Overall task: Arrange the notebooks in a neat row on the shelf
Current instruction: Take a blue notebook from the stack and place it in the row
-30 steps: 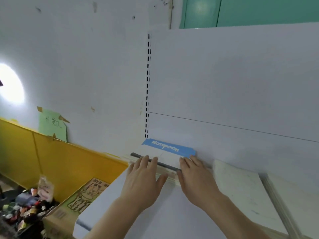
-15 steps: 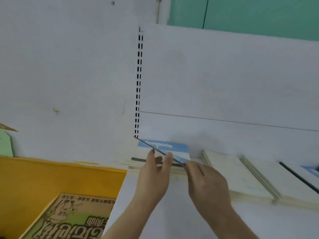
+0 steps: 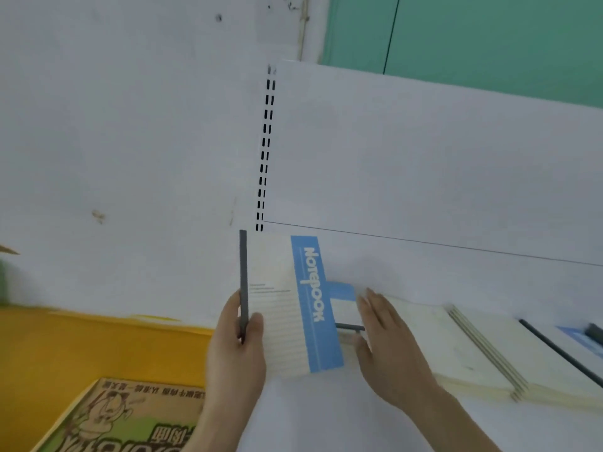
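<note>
My left hand [image 3: 236, 347] grips a white notebook [image 3: 284, 308] with a blue "Notebook" band by its dark spine, holding it upright above the left end of the white shelf [image 3: 326, 415]. Behind it a second notebook [image 3: 344, 308] with a blue top lies flat on a stack. My right hand [image 3: 385, 340] lies flat with straight fingers just right of that stack, over the edge of a cream notebook stack [image 3: 456, 347]. More cream notebooks [image 3: 554, 363] with a dark spine lie flat further right.
The white back panel [image 3: 424, 158] with a slotted upright [image 3: 266, 148] rises behind the shelf. A yellow partition [image 3: 98, 347] and a printed cardboard box [image 3: 124, 419] sit lower left. A blue-covered item [image 3: 584, 337] lies at the far right edge.
The top notebook has been lifted off the stack and turned upright in my left hand. My right hand has let go of it and moved right onto the flat stacks.
</note>
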A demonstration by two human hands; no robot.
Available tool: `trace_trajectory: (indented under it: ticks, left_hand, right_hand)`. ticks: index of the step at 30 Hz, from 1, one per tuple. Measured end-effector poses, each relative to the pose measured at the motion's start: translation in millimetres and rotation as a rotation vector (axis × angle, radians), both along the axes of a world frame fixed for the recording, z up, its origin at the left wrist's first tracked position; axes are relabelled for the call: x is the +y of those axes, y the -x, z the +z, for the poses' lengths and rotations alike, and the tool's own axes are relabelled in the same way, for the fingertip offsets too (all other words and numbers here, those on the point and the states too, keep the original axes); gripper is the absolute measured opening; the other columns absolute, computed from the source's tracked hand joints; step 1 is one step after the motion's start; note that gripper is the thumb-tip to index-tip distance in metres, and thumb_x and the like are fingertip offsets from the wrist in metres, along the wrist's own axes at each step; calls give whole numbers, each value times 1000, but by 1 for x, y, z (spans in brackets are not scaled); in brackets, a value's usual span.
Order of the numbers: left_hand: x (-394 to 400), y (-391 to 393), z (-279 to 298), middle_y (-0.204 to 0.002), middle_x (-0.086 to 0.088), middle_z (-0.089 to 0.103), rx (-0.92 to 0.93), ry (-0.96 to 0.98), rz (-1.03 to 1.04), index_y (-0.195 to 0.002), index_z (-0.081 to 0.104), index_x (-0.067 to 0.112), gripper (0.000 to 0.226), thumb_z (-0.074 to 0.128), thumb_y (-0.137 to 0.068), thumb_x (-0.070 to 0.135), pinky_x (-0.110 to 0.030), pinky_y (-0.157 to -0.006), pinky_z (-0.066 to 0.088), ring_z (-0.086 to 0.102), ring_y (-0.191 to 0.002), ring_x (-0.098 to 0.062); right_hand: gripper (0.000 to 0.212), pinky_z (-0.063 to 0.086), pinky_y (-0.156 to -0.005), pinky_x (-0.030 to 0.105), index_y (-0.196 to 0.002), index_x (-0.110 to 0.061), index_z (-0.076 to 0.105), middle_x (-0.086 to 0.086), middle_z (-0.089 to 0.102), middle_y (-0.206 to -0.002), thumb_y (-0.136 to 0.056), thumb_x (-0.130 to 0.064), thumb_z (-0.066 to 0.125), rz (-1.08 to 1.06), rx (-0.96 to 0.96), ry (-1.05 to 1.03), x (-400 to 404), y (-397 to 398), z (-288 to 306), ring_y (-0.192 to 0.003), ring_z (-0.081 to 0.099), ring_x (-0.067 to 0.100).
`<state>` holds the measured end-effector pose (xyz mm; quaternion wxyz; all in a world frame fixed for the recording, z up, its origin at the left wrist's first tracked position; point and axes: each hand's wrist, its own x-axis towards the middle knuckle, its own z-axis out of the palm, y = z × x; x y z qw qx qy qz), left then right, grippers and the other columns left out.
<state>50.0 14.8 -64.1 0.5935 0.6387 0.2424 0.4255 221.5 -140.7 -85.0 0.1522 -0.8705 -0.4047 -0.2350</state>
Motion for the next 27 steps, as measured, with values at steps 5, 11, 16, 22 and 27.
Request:
trace_trajectory:
  ticks: [5,11,16,22,27]
  left_hand:
    - [12,14,-3,-87,20,71,69,-44,21,-100,62,35,21,49,-103,19,-34,-76,55,66,-83,-4]
    - [11,22,-3,-93,22,67,31,15,81,-121,48,40,24,41,-106,22,-20,-64,45,60,-79,14]
    - [5,14,7,-90,33,66,-1,31,-23,-123,46,48,32,37,-107,23,-22,-65,47,61,-82,13]
    - [-31,-13,6,-116,16,70,-110,155,-213,-131,52,42,31,42,-105,28,-32,-90,55,66,-105,-1]
    - [-50,-23,1,-112,19,70,-118,53,-285,-122,54,44,35,50,-103,14,-41,-97,52,66,-105,-4]
  right_hand:
    - [37,53,-90,38,-111,-15,70,5,70,-112,-86,-31,48,99,-31,74,16,-17,-3,-103,67,25]
    - [9,46,-48,32,-82,-22,67,0,63,-61,-76,-17,71,-127,-133,40,7,3,31,-56,61,26]
    - [25,42,-43,32,-81,-18,64,-1,54,-53,-96,-24,44,-109,-253,-395,5,43,49,-48,54,25]
    - [31,57,-78,32,-107,-6,73,7,71,-112,-90,-24,54,197,-336,-433,38,100,-13,-101,68,18]
    - [38,48,-97,38,-130,-13,60,-1,53,-140,-93,-22,52,277,-223,-385,10,106,-16,-133,45,14]
